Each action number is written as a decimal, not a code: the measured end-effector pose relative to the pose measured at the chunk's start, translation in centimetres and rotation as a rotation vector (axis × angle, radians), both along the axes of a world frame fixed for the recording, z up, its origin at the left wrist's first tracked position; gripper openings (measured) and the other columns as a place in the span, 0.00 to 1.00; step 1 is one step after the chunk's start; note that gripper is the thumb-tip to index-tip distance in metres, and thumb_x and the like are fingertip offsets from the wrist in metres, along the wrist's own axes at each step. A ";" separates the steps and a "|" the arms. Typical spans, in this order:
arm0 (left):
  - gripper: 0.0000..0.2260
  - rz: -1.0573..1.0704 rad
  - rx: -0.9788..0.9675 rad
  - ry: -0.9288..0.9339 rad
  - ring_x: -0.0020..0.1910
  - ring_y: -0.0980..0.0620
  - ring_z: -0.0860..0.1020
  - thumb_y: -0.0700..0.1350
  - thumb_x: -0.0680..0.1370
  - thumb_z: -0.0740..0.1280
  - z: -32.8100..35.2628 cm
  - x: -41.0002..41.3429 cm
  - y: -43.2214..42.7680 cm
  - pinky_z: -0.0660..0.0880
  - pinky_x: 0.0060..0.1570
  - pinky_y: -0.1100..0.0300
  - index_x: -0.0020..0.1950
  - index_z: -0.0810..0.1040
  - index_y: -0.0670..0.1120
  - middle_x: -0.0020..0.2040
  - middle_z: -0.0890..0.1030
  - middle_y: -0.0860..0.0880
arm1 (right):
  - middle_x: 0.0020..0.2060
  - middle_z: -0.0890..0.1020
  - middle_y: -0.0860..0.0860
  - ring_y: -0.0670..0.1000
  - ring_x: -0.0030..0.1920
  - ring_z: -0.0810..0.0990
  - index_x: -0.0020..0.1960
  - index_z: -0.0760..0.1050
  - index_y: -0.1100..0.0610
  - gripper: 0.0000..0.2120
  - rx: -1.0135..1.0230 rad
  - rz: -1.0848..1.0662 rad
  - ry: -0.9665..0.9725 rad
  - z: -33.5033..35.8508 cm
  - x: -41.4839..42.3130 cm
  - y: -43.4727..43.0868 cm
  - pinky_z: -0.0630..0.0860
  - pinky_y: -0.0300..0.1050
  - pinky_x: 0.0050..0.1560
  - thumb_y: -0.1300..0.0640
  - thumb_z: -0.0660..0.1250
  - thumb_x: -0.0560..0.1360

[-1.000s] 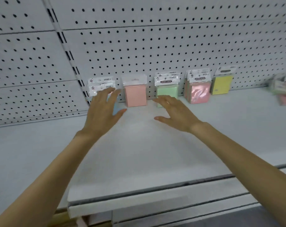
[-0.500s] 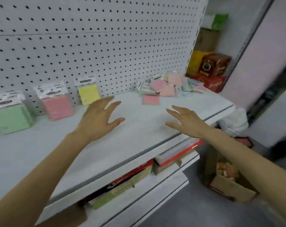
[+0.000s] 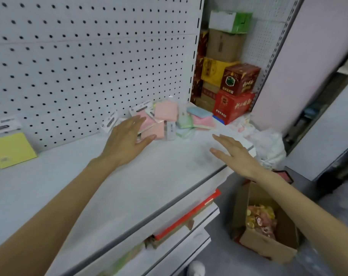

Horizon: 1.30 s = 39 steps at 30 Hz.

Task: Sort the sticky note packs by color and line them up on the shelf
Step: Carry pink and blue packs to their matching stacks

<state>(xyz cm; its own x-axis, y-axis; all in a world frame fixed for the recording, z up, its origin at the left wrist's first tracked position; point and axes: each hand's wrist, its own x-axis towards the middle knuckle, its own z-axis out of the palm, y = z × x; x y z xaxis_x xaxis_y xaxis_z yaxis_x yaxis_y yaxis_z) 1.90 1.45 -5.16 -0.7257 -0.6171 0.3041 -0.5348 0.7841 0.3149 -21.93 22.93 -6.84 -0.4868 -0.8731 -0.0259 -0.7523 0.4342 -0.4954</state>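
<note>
sorting was judged partly done: a yellow pack [image 3: 11, 149] was seen stood against the pegboard [image 3: 89, 56] on the shelf [image 3: 109, 186], while a mixed pile [image 3: 169, 120] of pink, green and blue packs was left heaped at its right end. the left hand [image 3: 127, 136] was spread at the pile, grip wide and empty; the right hand [image 3: 234, 154] likewise, nearby.

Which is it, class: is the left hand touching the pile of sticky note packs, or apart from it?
Cannot tell. In the head view the left hand overlaps the pile of sticky note packs, hiding any contact or gap.
</note>
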 end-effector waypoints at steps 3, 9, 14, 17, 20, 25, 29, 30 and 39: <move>0.32 0.051 0.044 0.073 0.73 0.48 0.61 0.61 0.77 0.58 -0.4 -5.0 -2.0 0.56 0.70 0.54 0.76 0.59 0.46 0.75 0.63 0.47 | 0.75 0.58 0.47 0.50 0.75 0.55 0.75 0.56 0.43 0.30 -0.055 0.033 0.016 0.3 -4.7 -2.6 0.50 0.46 0.73 0.37 0.56 0.76; 0.35 0.219 0.381 0.163 0.70 0.44 0.66 0.65 0.75 0.60 -0.9 -11.9 -6.3 0.63 0.68 0.44 0.76 0.56 0.51 0.73 0.67 0.47 | 0.72 0.66 0.51 0.52 0.72 0.62 0.74 0.61 0.50 0.31 -0.096 0.079 -0.074 0.0 -12.4 -9.9 0.57 0.50 0.73 0.38 0.59 0.75; 0.35 0.343 0.387 0.130 0.68 0.42 0.67 0.62 0.73 0.65 -1.3 -15.2 -7.4 0.64 0.67 0.48 0.75 0.61 0.48 0.70 0.70 0.45 | 0.67 0.73 0.52 0.55 0.66 0.71 0.71 0.65 0.49 0.39 -0.136 -0.031 -0.265 -1.3 -14.5 -14.3 0.67 0.56 0.67 0.30 0.61 0.67; 0.35 0.398 0.380 0.111 0.69 0.43 0.65 0.59 0.72 0.69 -1.3 -16.1 -7.7 0.61 0.66 0.50 0.74 0.63 0.47 0.70 0.69 0.44 | 0.65 0.72 0.54 0.55 0.65 0.71 0.70 0.64 0.49 0.34 -0.052 -0.057 -0.324 -2.4 -15.7 -16.5 0.68 0.55 0.66 0.33 0.63 0.70; 0.38 0.456 0.350 0.039 0.69 0.42 0.64 0.60 0.68 0.72 -1.5 -16.6 -7.9 0.61 0.67 0.50 0.73 0.62 0.48 0.70 0.67 0.43 | 0.60 0.74 0.53 0.55 0.61 0.73 0.66 0.68 0.49 0.36 -0.035 -0.073 -0.313 -2.8 -16.6 -17.9 0.70 0.56 0.63 0.30 0.65 0.65; 0.35 0.566 0.349 0.087 0.65 0.44 0.66 0.58 0.64 0.76 -1.7 -17.4 -7.2 0.63 0.61 0.53 0.66 0.69 0.47 0.65 0.69 0.44 | 0.54 0.79 0.51 0.55 0.57 0.77 0.56 0.77 0.50 0.47 -0.026 -0.087 -0.384 -3.8 -17.9 -19.0 0.75 0.56 0.58 0.21 0.63 0.46; 0.32 0.604 0.272 0.252 0.58 0.47 0.67 0.54 0.64 0.78 -1.9 -17.8 -5.6 0.64 0.56 0.57 0.62 0.70 0.45 0.58 0.70 0.46 | 0.47 0.82 0.47 0.52 0.51 0.80 0.50 0.78 0.51 0.45 -0.029 -0.041 -0.559 -4.4 -19.1 -19.5 0.77 0.56 0.55 0.22 0.70 0.42; 0.30 0.604 0.286 0.318 0.55 0.48 0.69 0.52 0.65 0.78 -1.8 -17.8 -5.0 0.66 0.52 0.59 0.60 0.69 0.45 0.55 0.71 0.47 | 0.47 0.82 0.47 0.51 0.50 0.80 0.49 0.77 0.51 0.41 -0.037 -0.030 -0.597 -4.0 -19.1 -19.3 0.78 0.55 0.55 0.26 0.72 0.44; 0.16 0.781 0.601 0.746 0.46 0.45 0.76 0.41 0.66 0.78 -0.1 -15.6 -0.4 0.77 0.40 0.51 0.43 0.71 0.50 0.52 0.76 0.42 | 0.50 0.79 0.52 0.57 0.55 0.76 0.48 0.72 0.50 0.28 -0.206 0.051 -0.510 -2.5 -20.2 -18.2 0.75 0.59 0.54 0.35 0.72 0.56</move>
<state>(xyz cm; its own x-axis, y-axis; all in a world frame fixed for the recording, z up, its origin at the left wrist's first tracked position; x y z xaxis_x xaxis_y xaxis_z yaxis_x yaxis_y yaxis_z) -13.66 1.02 -5.30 0.1293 -0.9916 0.0043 -0.3298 -0.0389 0.9432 -42.15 4.77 -9.38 -0.4138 -0.9074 -0.0735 -0.4123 0.2587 -0.8736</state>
